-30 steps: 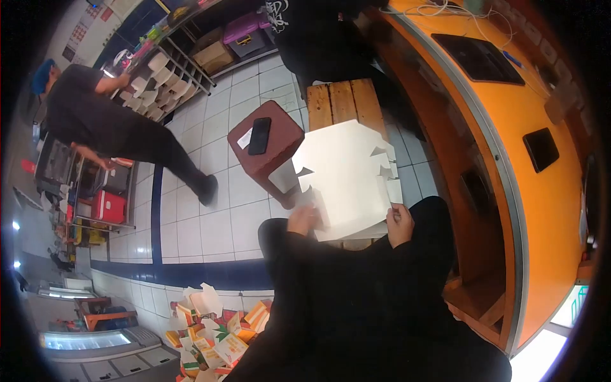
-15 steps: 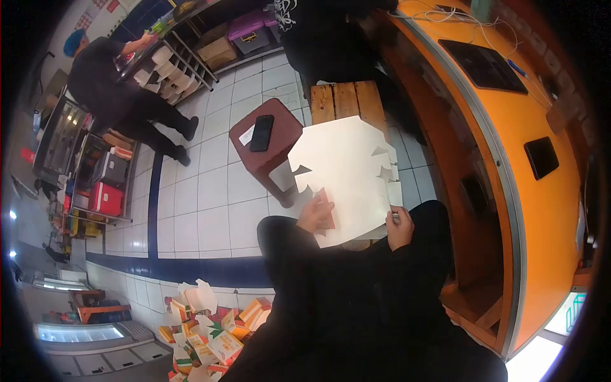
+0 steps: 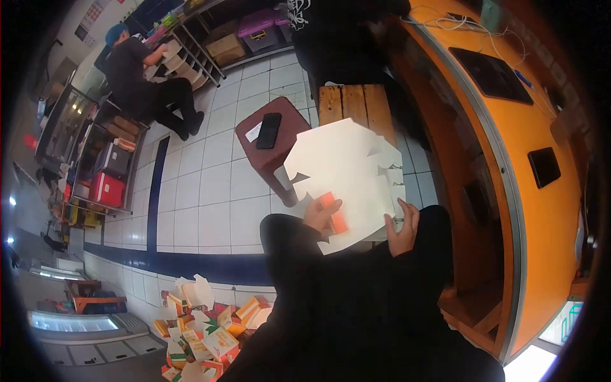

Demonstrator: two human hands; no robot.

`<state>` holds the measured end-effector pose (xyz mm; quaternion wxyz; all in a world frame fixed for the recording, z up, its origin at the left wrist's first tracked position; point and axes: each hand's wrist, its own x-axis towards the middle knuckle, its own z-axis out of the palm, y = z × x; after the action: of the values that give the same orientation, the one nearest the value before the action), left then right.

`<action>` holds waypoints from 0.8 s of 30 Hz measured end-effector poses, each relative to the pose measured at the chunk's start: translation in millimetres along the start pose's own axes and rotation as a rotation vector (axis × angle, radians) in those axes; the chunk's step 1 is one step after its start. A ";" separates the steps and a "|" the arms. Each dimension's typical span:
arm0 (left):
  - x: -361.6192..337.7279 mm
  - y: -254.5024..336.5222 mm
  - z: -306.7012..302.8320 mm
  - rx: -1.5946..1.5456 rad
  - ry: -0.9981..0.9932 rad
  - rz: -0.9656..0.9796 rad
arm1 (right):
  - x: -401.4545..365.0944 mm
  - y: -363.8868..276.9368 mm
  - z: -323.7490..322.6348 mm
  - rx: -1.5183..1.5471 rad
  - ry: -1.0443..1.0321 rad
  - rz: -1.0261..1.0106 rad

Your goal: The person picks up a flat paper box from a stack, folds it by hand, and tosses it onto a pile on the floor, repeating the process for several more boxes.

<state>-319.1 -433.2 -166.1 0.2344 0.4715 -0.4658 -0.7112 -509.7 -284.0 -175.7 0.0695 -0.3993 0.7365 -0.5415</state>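
A flat, unfolded cardboard box blank, white on the side facing me, lies over my lap with slits and tabs along both side edges. At its near left edge, my left hand grips the card, with the fingers over an orange-red printed flap folded onto the white face. My right hand is at the near right edge, its fingers spread apart and the thumb right at the card's rim. The far part of the blank overlaps a wooden slatted bench.
A brown stool with a black phone stands ahead. A heap of printed boxes lies at the lower left. An orange counter runs along the right. A person sits by shelves; another in dark clothes is at the top.
My right hand has loosened from the card's edge and its fingers have spread. The blank has turned slightly and more of the orange-red flap shows. The person at the left went from standing to sitting.
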 end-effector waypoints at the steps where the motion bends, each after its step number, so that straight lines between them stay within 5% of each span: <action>1: 7.2 -8.3 -1.5 -0.004 0.005 0.004 | 2.1 -22.1 -5.8 -0.070 0.035 -0.175; 2: 18.5 -25.6 -6.3 0.006 0.064 0.065 | 3.1 -38.3 -11.6 -0.070 0.029 -0.178; 4: 19.1 -32.8 -0.8 0.015 0.122 0.122 | 1.2 -60.6 -18.5 -0.102 -0.367 -0.538; 8: 11.3 -22.4 14.4 -0.190 0.125 0.165 | -22.4 -55.9 7.7 -0.167 -0.451 -0.631; 11: 2.1 -25.4 23.8 -0.224 0.153 0.183 | -29.6 -42.1 23.2 -0.179 -0.389 -0.582; 13: -9.3 -18.2 32.6 -0.265 0.182 0.191 | -32.4 -41.5 27.8 -0.058 -0.244 -0.297; 16: -17.7 -16.2 39.9 -0.242 0.186 0.142 | -34.4 -46.0 30.1 -0.075 -0.230 -0.138; 21: -1.2 -51.2 35.4 0.216 0.125 0.193 | -33.0 -44.0 31.7 -0.104 -0.279 -0.097; 24: 1.4 -59.6 33.8 0.042 0.021 0.217 | -29.0 -45.9 31.1 -0.117 -0.237 -0.164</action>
<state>-343.5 -392.2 -215.4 0.3050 0.4307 -0.5263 -0.6667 -450.0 -292.2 -158.6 0.0883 -0.5227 0.7182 -0.4508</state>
